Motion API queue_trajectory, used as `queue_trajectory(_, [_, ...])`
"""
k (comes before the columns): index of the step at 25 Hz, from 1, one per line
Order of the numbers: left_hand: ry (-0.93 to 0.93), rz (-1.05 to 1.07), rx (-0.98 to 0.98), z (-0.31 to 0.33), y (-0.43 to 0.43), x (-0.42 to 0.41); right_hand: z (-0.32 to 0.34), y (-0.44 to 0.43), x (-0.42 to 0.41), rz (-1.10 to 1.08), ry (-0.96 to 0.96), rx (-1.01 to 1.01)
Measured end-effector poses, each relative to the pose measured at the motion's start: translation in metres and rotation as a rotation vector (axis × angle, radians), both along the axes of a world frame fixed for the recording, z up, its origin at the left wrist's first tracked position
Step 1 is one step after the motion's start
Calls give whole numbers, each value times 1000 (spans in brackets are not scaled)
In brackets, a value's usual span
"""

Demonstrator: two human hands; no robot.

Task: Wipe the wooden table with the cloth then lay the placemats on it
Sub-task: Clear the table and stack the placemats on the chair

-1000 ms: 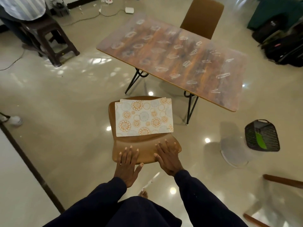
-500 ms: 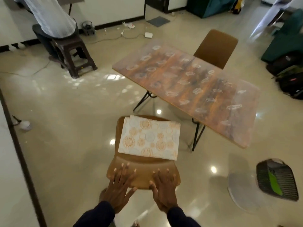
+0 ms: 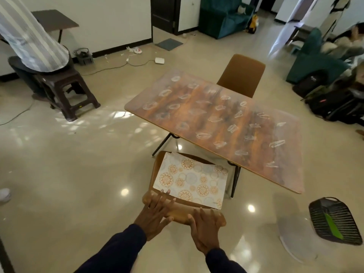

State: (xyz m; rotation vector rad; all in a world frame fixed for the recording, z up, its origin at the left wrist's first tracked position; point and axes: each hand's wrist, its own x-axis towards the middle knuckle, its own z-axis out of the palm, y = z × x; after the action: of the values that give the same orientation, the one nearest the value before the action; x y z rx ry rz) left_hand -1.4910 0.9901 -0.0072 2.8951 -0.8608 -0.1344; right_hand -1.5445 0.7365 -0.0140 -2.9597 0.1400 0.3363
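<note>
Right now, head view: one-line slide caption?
Both hands, left hand and right hand, rest on chair holding placemats beside smeared wooden table.

The table is orange-brown wood grain with dark streaks, scribbled all over with white loops. The placemats are cream, printed with orange mandalas and pale blue circles. Both chairs are tan. The floor is glossy beige, the stool dark brown, the sofa teal, the sleeves navy, the basket black with a green strip
</note>
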Motion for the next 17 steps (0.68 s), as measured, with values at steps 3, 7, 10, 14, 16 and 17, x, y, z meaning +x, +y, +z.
queue_trajectory(3, [-7, -77, -44, 1, 21, 19, 3, 24, 6, -100, 7, 57])
queue_trajectory(7, [2, -160, -115, 0, 49, 33, 17, 60, 7, -154, -11, 66])
queue_trajectory(10, [36, -204, -114, -2, 71, 43, 30, 89, 6, -178, -60, 51])
queue_trajectory(14, [67, -254, -82, -1, 103, 62, 32, 128, 7, -231, -24, 80])
queue_trajectory(16, [90, -292, -67, 1, 110, 66, 27, 137, 6, -259, -21, 78])
queue_trajectory(17, [108, -309, -58, 1, 112, 68, 25, 139, 6, -275, -4, 81])
